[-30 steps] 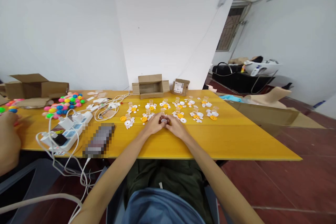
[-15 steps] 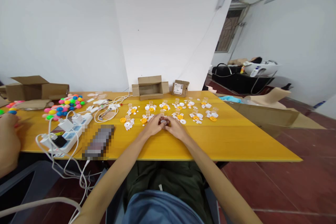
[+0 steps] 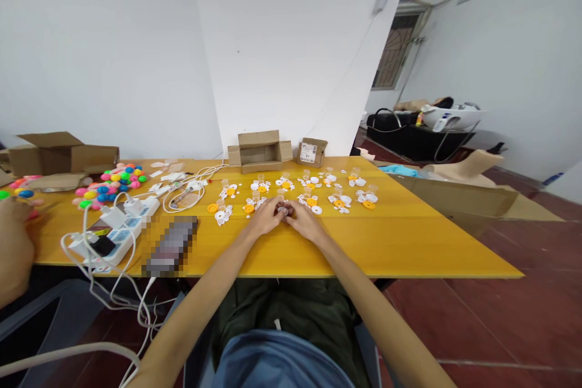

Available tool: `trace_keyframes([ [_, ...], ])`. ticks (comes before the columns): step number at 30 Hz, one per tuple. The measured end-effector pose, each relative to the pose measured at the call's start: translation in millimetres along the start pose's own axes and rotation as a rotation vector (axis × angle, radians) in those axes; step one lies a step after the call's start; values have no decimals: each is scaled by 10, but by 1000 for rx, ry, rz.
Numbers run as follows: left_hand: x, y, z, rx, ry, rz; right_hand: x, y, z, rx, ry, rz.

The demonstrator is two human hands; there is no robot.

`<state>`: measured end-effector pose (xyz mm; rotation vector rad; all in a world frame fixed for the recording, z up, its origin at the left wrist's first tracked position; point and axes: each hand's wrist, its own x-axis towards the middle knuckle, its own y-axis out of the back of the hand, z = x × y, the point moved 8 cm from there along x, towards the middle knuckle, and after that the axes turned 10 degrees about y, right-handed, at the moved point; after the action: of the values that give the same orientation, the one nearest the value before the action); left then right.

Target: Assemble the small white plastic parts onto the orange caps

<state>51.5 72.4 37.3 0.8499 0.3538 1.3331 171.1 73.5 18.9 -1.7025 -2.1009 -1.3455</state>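
Note:
My left hand (image 3: 267, 216) and my right hand (image 3: 302, 218) meet over the yellow table, fingers closed around one small clear round plastic piece (image 3: 284, 211). Fingers cover most of it, so its full shape is hidden. Around and beyond my hands lie small groups of parts: clear plastic cups (image 3: 372, 190), orange-yellow rings (image 3: 368, 205) and white discs (image 3: 316, 210). White perforated pieces (image 3: 222, 217) sit left of my left hand.
A white power strip (image 3: 131, 227) with plugs and cables and a blurred-out phone (image 3: 171, 245) lie to the left. Coloured balls (image 3: 109, 191) are farther left, near another person's hand (image 3: 16, 224). Cardboard boxes (image 3: 261, 163) stand along the wall.
Both hands stay together around the clear piece, with only slight finger movement. At the far left, the other person's hand has shifted slightly.

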Motion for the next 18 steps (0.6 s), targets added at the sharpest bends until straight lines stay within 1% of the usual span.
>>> trace_keyframes([
  [4,-14,-2,18,14,-5,-11,-4,-9,22,-11,-10,2],
  [10,-1,7,5,6,2,8,0,-25,21,-8,5,9],
  [18,2,13,24,-1,-1,14,-6,-23,35,-34,-11,4],
])
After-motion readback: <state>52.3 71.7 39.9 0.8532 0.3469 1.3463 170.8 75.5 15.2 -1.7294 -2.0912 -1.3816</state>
